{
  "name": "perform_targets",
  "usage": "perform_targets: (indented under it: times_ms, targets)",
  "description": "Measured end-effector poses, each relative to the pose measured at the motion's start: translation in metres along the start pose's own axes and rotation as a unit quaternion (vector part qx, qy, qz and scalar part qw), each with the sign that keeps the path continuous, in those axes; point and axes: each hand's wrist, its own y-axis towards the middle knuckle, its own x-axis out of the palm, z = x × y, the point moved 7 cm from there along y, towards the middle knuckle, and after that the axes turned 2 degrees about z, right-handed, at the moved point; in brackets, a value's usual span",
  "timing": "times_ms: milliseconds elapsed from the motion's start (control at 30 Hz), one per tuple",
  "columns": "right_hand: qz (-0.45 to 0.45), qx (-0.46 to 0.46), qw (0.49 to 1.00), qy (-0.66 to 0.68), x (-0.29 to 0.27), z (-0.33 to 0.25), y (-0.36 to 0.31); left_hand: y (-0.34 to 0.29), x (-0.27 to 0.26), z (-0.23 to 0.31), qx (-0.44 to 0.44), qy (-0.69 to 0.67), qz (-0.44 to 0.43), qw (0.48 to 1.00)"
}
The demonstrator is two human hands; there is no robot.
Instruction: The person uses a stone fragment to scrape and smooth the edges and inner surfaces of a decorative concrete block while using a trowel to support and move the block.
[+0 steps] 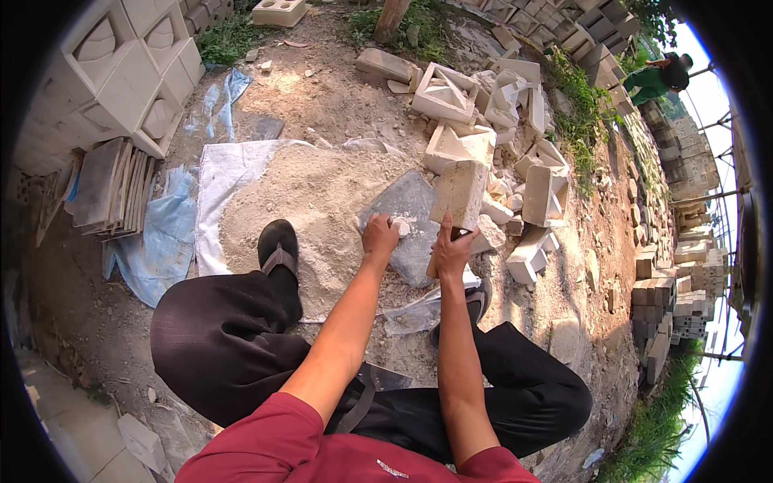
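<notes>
A pale rectangular block (460, 193) stands tilted on end above a flat grey slab (412, 221) that lies on the ground in front of the crouching person. Its long axis runs roughly up and away from the person, leaning slightly to their left, and its lower end meets the right hand (451, 251). That hand is closed around a dark handle-like piece just beneath the block, fingers wrapped and thumb up; whether the block is fixed to that piece or only rests against it cannot be made out. The left hand (380, 236) sits just beside it on the slab, curled into a loose fist on a small pale lump (400, 228), so the right hand is the nearer one to the block, which rises directly beyond it. The slab rests at the edge of a heap of light sand (310, 205) spread on a white sheet (221, 173). The person's black sandal (278, 246) is planted on that sand. To the right lies a jumble of broken pale castings (515, 153), and stacked patterned blocks (133, 76) stand well apart at the upper left.
</notes>
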Motion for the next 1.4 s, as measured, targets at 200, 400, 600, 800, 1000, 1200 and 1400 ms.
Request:
perform_targets:
  times_ms: [200, 400, 600, 800, 1000, 1200, 1400]
  targets:
    - [-0.008, -0.112, 0.976, -0.185, 0.024, 0.045, -0.002, -0.002, 0.008, 0.007, 0.001, -0.009, -0.012, 1.000]
    - [0.045, -0.133, 0.982, -0.128, 0.010, -0.005, -0.008, -0.006, 0.002, 0.002, 0.022, -0.008, 0.022, 0.999]
    - [-0.024, -0.156, 0.968, -0.194, 0.030, 0.022, -0.013, -0.006, 0.006, 0.006, 0.006, -0.007, 0.003, 1.000]
    - [-0.060, -0.132, 0.962, -0.230, 0.030, 0.027, 0.003, -0.001, 0.006, -0.004, -0.005, -0.010, 0.017, 1.000]
    - [-0.002, -0.157, 0.970, -0.188, 0.031, 0.033, -0.011, 0.000, 0.010, -0.007, -0.017, -0.040, 0.010, 0.999]
    - [0.006, -0.104, 0.988, -0.112, 0.025, 0.017, -0.005, 0.002, 0.006, -0.008, -0.020, -0.037, 0.021, 0.999]
    - [-0.005, -0.132, 0.976, -0.176, 0.031, 0.029, -0.010, 0.005, 0.010, -0.017, -0.077, -0.090, -0.017, 0.993]
